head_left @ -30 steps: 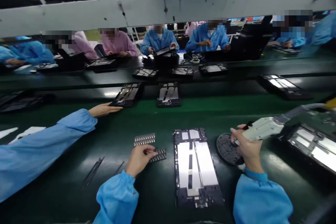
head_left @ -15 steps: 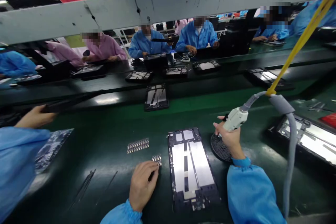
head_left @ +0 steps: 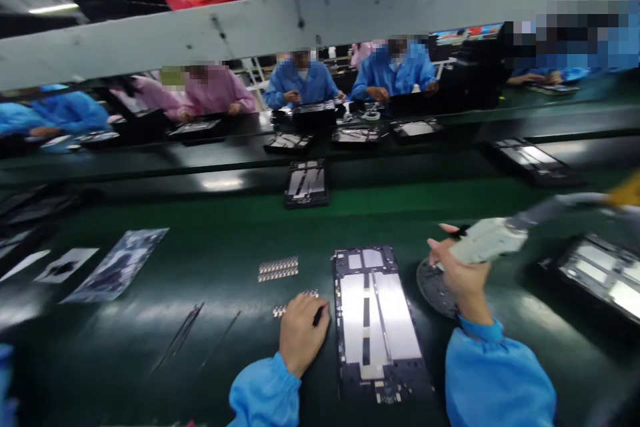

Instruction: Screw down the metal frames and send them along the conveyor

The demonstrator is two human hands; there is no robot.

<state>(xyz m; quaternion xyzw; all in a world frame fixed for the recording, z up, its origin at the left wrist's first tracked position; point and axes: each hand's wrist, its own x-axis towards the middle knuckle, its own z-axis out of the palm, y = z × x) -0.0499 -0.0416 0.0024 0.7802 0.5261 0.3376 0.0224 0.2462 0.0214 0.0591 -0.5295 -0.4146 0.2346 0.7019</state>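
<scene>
A dark tablet frame with silver panels point(head_left: 375, 320) lies on the green belt in front of me. My left hand point(head_left: 301, 332) rests closed just left of it, on a small strip of tiny parts point(head_left: 280, 310), with a thin dark tool between its fingers. A second parts strip point(head_left: 278, 269) lies further back. My right hand point(head_left: 463, 277) grips a white electric screwdriver point(head_left: 487, 240) above a round black screw tray point(head_left: 434, 285), right of the frame.
Another frame point(head_left: 603, 273) sits at the right edge and one point(head_left: 307, 183) further up the belt. Tweezers point(head_left: 183, 333) and plastic bags point(head_left: 117, 263) lie at the left. Workers in blue and pink coats sit across the line under a grey shelf beam point(head_left: 320, 10).
The neighbour's sleeve and hand at the left have gone from view, leaving bags on the belt. My left hand slid right to the frame's edge; the screwdriver tilted down flatter.
</scene>
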